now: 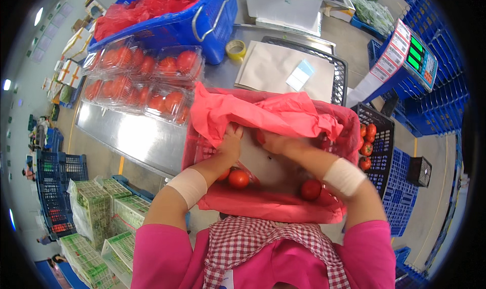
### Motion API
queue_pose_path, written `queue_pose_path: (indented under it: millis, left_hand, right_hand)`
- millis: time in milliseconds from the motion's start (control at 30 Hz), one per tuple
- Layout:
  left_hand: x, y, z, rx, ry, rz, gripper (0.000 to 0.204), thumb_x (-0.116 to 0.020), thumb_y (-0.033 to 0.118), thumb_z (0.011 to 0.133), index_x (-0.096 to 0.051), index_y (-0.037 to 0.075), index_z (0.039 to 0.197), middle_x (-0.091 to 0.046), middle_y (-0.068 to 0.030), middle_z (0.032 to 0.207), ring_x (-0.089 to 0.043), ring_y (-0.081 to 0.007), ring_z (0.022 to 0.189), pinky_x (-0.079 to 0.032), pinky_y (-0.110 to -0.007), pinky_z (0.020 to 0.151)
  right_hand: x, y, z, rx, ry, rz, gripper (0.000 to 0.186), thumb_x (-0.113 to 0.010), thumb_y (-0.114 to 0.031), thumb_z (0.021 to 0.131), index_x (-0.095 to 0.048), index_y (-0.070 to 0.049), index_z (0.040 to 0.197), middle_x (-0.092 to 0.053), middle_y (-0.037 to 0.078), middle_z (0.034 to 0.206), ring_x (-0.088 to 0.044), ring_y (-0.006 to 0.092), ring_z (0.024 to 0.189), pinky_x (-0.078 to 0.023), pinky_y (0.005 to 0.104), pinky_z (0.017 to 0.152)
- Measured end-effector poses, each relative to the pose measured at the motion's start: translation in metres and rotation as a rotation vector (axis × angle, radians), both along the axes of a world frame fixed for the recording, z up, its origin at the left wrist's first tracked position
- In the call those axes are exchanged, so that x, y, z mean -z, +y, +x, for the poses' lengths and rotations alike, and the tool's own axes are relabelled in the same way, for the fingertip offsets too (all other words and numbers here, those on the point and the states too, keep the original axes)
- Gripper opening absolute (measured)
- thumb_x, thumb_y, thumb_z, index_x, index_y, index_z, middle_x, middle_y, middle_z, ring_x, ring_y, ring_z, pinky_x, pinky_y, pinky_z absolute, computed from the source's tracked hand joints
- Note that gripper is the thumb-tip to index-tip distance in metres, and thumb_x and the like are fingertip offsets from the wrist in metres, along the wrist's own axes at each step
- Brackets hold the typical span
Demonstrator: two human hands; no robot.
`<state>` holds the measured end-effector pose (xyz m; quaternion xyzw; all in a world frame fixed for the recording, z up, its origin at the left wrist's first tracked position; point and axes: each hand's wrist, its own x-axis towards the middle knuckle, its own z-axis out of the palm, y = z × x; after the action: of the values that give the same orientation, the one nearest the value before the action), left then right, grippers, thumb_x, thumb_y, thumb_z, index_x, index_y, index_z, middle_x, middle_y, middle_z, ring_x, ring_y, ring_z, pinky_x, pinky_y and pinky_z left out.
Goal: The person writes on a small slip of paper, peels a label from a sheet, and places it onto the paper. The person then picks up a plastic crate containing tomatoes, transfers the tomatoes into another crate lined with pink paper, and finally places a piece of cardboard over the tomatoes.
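Note:
Both my hands reach into a crate (273, 213) lined with red paper. My left hand (231, 143) is at the far left part of the crate, fingers curled, partly under the folded paper liner (273, 111); a bit of red shows at its fingertips, too small to name. Beside it, my right hand (275, 143) is closed round a red tomato (260, 136), of which only a part shows. Nearer to me in the crate lie one tomato (238, 178) on the left and another tomato (311, 189) on the right. Any tomatoes under the liner are hidden.
Clear packs of tomatoes (119, 89) stand on the metal table (136, 137) at left. Behind are a blue basket (215, 28) of red bags, a tape roll (236, 50) and brown paper (268, 68). A black crate (386, 137) with tomatoes and a scale (420, 61) are at right.

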<state>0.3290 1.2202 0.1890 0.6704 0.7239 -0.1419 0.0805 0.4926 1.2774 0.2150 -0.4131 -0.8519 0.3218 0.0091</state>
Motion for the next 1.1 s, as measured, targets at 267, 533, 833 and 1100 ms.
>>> queue_pose_path:
  millis: [267,533,833,1100]
  left_hand:
    - [0.014,0.010,-0.049,-0.208,-0.691,0.001,0.055,-0.062,0.014,0.071,-0.041,0.018,0.121,-0.040,-0.0135,0.124,-0.059,-0.0307,0.089,-0.050,-0.039,0.071]
    - [-0.161,-0.009,0.074,-0.653,-1.749,-0.749,0.058,-0.058,0.010,0.077,-0.032,0.012,0.128,-0.045,-0.0101,0.118,-0.053,-0.0219,0.101,-0.048,-0.031,0.080]
    - [-0.212,-0.032,0.236,0.097,-1.496,-0.370,0.065,-0.054,0.010,0.084,-0.016,0.004,0.137,-0.024,-0.0175,0.134,-0.050,-0.0191,0.104,-0.045,-0.029,0.084]
    - [-0.128,-0.038,0.074,-0.241,-0.611,-0.642,0.025,-0.058,0.022,0.084,-0.061,-0.001,0.093,-0.063,-0.0065,0.088,-0.058,-0.0133,0.074,-0.047,-0.024,0.064]
  right_hand:
    - [-0.127,-0.028,0.110,0.297,0.833,-1.223,0.047,-0.062,-0.025,0.081,-0.044,0.000,0.117,-0.058,0.014,0.098,-0.062,0.0209,0.079,-0.052,0.0286,0.061]
    - [-0.127,-0.098,0.160,0.618,1.718,-1.371,0.052,-0.036,-0.047,0.090,-0.045,-0.007,0.120,-0.052,0.016,0.118,-0.052,0.0246,0.106,-0.043,0.0344,0.087]
    - [-0.097,-0.101,0.211,0.804,2.398,-1.205,0.065,-0.037,-0.066,0.079,-0.046,-0.017,0.120,-0.048,0.010,0.121,-0.047,0.0318,0.110,-0.038,0.0521,0.092]
    - [0.058,-0.101,0.357,1.271,1.999,-0.812,0.063,-0.039,-0.062,0.079,-0.043,-0.015,0.121,-0.047,0.013,0.120,-0.049,0.0344,0.106,-0.046,0.0512,0.078]
